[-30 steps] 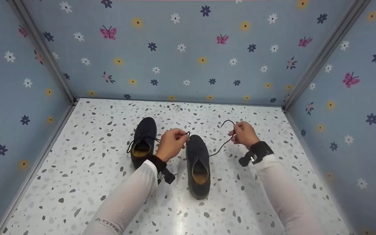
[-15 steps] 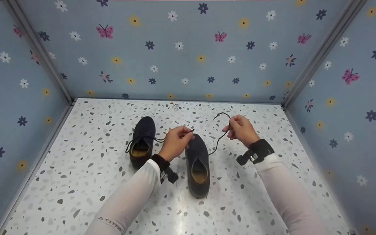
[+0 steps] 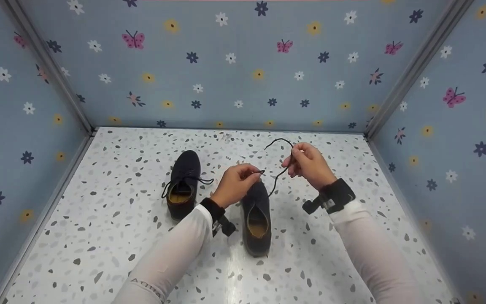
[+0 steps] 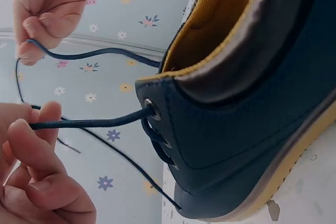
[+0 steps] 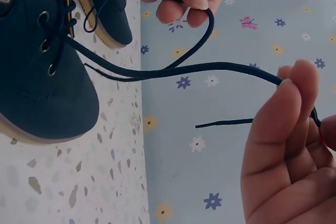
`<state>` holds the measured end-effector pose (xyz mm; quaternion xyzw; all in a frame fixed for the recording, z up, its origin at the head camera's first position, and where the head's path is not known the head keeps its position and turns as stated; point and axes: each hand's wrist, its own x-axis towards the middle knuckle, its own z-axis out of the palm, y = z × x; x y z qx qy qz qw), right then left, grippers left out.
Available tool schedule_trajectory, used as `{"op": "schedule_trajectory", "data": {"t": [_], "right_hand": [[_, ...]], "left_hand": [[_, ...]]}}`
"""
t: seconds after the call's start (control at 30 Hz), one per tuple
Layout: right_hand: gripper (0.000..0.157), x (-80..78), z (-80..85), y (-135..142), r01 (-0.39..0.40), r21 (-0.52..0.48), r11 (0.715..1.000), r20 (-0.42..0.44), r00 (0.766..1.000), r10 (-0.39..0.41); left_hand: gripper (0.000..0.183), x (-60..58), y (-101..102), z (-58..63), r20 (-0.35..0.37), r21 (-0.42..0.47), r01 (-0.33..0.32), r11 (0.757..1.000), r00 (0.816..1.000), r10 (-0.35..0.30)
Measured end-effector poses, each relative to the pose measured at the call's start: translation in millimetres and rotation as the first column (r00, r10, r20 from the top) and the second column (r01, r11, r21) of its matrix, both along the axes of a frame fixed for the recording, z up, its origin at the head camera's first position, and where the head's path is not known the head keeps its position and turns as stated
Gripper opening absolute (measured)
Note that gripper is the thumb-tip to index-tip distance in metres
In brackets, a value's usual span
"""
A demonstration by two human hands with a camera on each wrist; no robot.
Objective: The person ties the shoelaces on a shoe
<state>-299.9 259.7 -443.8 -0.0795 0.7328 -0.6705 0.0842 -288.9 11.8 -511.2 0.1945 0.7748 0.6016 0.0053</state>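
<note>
A dark navy lace-up shoe (image 3: 255, 202) with a yellowish lining stands on the floor, toe away from me. My left hand (image 3: 236, 183) is above its toe, pinching one lace (image 4: 100, 123) between thumb and fingertips. To its right, my right hand (image 3: 308, 164) holds the other lace (image 5: 226, 67), whose loose end curves out beyond the fingers. Both laces run up from the eyelets, and in the right wrist view the left-hand lace bends round into a loop with its tip hanging. The left hand hides part of the toe in the head view.
The matching shoe (image 3: 187, 162) stands to the left, its laces (image 3: 205, 180) looping out at both sides. Speckled white floor (image 3: 112, 202) lies beneath. Blue panels (image 3: 234, 84) printed with flowers and butterflies enclose the back and both sides. A black camera strap (image 3: 339, 196) circles each wrist.
My left hand has moved right, from beside the shoe to over its toe, carrying its lace. The right hand has shifted slightly left and away from me, its lace still held. Both shoes stay put.
</note>
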Motion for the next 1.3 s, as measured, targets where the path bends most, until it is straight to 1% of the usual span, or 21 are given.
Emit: {"op": "schedule_trajectory", "data": {"t": [0.17, 0.3, 0.4, 0.5, 0.6, 0.7, 0.83, 0.93, 1.07, 1.17, 1.3], "right_hand": [[0.015, 4.5, 10.8, -7, -0.021, -0.056, 0.998, -0.016, 1.0, 0.021], [0.016, 6.9, 19.1, -13, -0.043, -0.069, 0.997, -0.049, 0.998, 0.04], [0.016, 7.2, 22.3, -16, -0.048, -0.068, 0.997, -0.063, 0.997, 0.044], [0.015, 4.8, 23.9, -18, -0.043, -0.062, 0.997, -0.066, 0.997, 0.038], [0.015, 0.8, 26.1, -23, -0.03, -0.059, 0.998, -0.064, 0.998, 0.026], [0.014, -4.0, 28.3, -28, -0.021, -0.05, 0.999, -0.065, 0.998, 0.018], [0.014, -9.6, 31.4, -36, -0.017, -0.033, 0.999, -0.064, 0.998, 0.014], [0.015, -13.6, 31.9, -42, -0.013, -0.014, 1.0, -0.066, 0.998, 0.012], [0.015, -20.5, 29.7, -51, -0.006, 0.015, 1.0, -0.055, 0.998, 0.007], [0.015, -25.7, 27.0, -56, 0.004, 0.077, 0.997, -0.062, 0.998, 0.001], [0.015, -33.4, 22.1, -60, 0.016, 0.172, 0.985, -0.081, 0.997, -0.002]], "left_hand": [[0.016, 0.9, 0, 3.0, 0.0, -0.022, 0.032, 0.999, 0.999, -0.032], [0.013, 1.6, -1, 5.9, -0.01, -0.039, 0.079, 0.996, 0.997, -0.079], [0.013, 1.6, 1, 7.0, -0.014, -0.054, 0.114, 0.992, 0.993, -0.115], [0.013, -0.2, 2, 5.9, -0.007, -0.074, 0.117, 0.99, 0.993, -0.118], [0.013, -3.6, 4, 2.1, 0.009, -0.098, 0.114, 0.989, 0.993, -0.114], [0.016, -6.4, 5, -1.1, 0.033, -0.123, 0.128, 0.984, 0.992, -0.124], [0.021, -7.4, 6, -2.3, 0.07, -0.139, 0.151, 0.979, 0.987, -0.142], [0.022, -6.8, 8, -2.8, 0.087, -0.14, 0.17, 0.975, 0.984, -0.158], [0.021, -5.2, 10, -2.3, 0.071, -0.163, 0.18, 0.97, 0.983, -0.171], [0.018, -3.6, 12, -1.8, 0.041, -0.192, 0.176, 0.965, 0.984, -0.171], [0.014, -1.7, 12, -1.3, 0.0, -0.22, 0.177, 0.959, 0.983, -0.181]]}}
